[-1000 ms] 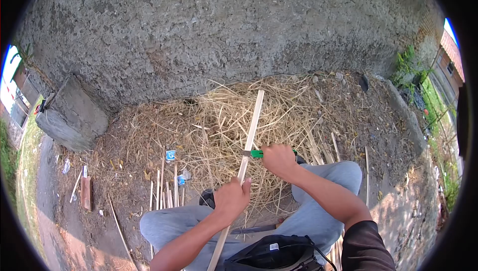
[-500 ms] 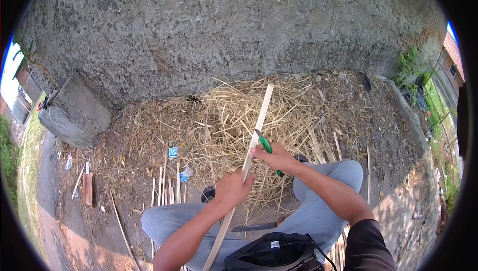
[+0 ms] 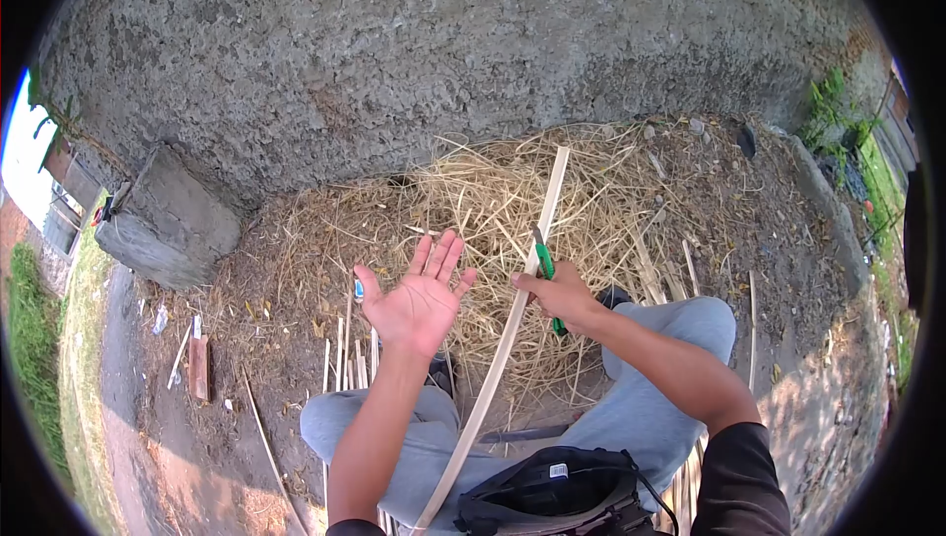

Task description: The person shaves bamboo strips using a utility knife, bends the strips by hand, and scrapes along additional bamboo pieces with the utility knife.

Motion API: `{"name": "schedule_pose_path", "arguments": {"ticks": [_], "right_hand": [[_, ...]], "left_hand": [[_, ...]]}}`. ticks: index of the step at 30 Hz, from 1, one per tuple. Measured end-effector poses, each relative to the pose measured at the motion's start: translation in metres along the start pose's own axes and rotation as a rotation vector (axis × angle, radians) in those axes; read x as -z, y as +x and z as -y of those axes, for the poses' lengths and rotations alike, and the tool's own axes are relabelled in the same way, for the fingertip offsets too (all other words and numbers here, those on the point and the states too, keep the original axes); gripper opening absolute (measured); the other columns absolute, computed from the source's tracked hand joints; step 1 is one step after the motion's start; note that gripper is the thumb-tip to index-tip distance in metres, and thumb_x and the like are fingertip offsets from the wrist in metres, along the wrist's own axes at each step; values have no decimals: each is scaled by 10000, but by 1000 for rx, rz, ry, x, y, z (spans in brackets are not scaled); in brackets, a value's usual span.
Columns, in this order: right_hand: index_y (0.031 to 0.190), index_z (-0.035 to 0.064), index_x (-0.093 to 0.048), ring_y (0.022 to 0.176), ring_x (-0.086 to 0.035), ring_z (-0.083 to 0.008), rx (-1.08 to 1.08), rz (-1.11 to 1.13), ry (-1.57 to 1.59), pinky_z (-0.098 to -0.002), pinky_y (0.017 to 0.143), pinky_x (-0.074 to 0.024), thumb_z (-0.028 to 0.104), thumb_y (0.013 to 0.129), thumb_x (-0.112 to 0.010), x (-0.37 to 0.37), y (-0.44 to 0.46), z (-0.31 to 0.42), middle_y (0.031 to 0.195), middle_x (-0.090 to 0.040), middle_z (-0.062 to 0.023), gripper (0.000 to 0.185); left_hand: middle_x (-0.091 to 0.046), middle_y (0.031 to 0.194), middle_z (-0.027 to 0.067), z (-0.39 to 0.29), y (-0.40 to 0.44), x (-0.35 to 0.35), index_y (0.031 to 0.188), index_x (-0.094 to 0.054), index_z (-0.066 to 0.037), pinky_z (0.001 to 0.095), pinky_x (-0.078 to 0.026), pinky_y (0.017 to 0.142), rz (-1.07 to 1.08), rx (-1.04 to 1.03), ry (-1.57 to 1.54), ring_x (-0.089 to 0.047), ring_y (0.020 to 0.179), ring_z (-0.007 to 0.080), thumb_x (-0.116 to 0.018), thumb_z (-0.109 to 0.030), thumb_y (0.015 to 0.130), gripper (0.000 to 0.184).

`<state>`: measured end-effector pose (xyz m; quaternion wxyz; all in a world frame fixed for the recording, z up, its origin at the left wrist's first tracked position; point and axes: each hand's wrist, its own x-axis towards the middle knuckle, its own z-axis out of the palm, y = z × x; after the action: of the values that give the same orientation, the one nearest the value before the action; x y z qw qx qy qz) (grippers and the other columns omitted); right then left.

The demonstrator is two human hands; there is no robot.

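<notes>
My left hand point(image 3: 416, 301) is raised, palm up and fingers spread, with nothing in it. In my right hand point(image 3: 560, 295) is a green utility knife point(image 3: 545, 262), its blade pointing away from me. The same hand also grips a long, pale strip of split bamboo or wood point(image 3: 498, 364), the thumb lying across it. This strip slants from my lap up over a heap of thin shavings point(image 3: 473, 206). Its lower end passes beside a black bag point(image 3: 552, 487) at my waist.
A rough grey wall point(image 3: 473, 43) rises behind the shavings. At the left stand a concrete block point(image 3: 177, 221) and a brown wooden piece point(image 3: 200, 367) on the ground. Several pale strips point(image 3: 350, 364) lie beside my left knee. A dark long blade-like object point(image 3: 527, 434) lies between my legs.
My left hand has let go of the strip and turned palm up, fingers spread, to its left. The right hand keeps the knife and strip. The view has shifted slightly.
</notes>
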<state>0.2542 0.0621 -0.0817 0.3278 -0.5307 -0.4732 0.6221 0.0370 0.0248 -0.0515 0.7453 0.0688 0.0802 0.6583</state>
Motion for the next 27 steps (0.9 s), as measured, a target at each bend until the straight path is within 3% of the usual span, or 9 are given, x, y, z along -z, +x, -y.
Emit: {"name": "schedule_pose_path", "arguments": {"ticks": [6, 8, 12, 15, 18, 22, 23, 26, 27], "right_hand": [[808, -33, -629, 433, -405, -72, 0, -10, 13, -271, 375, -274, 232, 866, -738, 1, 0, -1, 616, -556, -44, 292], [805, -16, -622, 428, -410, -71, -26, -6, -11, -268, 374, -277, 242, 867, -739, 2, -1, 1, 604, -544, -29, 291], [790, -17, -635, 465, -480, -98, -25, -23, -27, -284, 412, -349, 272, 839, -768, 0, -4, 4, 613, -579, -44, 322], [819, 31, -575, 513, -539, -98, 9, 134, -15, -247, 414, -396, 305, 691, -889, -2, -6, 6, 628, -582, -44, 436], [835, 21, -585, 502, -544, -95, 177, 49, -92, -242, 423, -404, 230, 696, -886, -13, -5, 1, 660, -630, -49, 392], [818, 28, -550, 556, -583, -105, 293, -11, -95, -257, 479, -466, 272, 630, -920, -13, 1, 0, 672, -638, -52, 481], [1059, -56, -535, 631, -623, -155, 244, -14, -158, -308, 610, -533, 452, 560, -919, -7, 1, 2, 762, -647, -119, 809], [1063, -49, -538, 618, -609, -152, 186, -29, -107, -308, 595, -520, 459, 555, -918, 2, -2, 9, 731, -634, -94, 813], [1038, -44, -551, 582, -592, -135, 235, -39, -109, -288, 528, -493, 428, 573, -916, 2, 2, 5, 705, -623, -74, 757]], "left_hand": [[-364, 1455, 207, 4, 2, 7, 1401, -334, -8, 615, -283, 1068, -48, -22, 22, -350, 1365, 318, -472, -843, 752, 1066], [-395, 1424, 219, 5, 0, 3, 1375, -337, 21, 614, -277, 1087, -91, -58, 19, -388, 1335, 337, -331, -815, 842, 992], [-417, 1392, 206, 8, 3, 10, 1353, -355, 19, 603, -280, 1088, -153, -90, 55, -410, 1302, 329, -344, -810, 845, 972], [-389, 1418, 199, 16, 13, 13, 1409, -304, 19, 576, -285, 1089, -259, -122, 99, -387, 1320, 319, -368, -803, 841, 1001], [-351, 1450, 192, 29, 37, 9, 1473, -220, 11, 550, -268, 1097, -371, -99, 143, -346, 1348, 305, -409, -792, 831, 1045], [-242, 1526, 209, 49, 74, -2, 1506, -150, 18, 526, -133, 1142, -301, -57, 145, -216, 1435, 294, -435, -809, 801, 1123], [-230, 1537, 208, 54, 78, -5, 1504, -154, 18, 520, -113, 1147, -310, -24, 100, -205, 1442, 293, -433, -813, 797, 1127], [-230, 1542, 201, 63, 85, -2, 1503, -159, 15, 509, -52, 1159, -322, 25, 43, -198, 1447, 288, -434, -823, 786, 1136], [-233, 1542, 200, 64, 84, 1, 1506, -152, 13, 508, -44, 1160, -295, 48, 68, -181, 1454, 286, -435, -826, 781, 1144]]}}
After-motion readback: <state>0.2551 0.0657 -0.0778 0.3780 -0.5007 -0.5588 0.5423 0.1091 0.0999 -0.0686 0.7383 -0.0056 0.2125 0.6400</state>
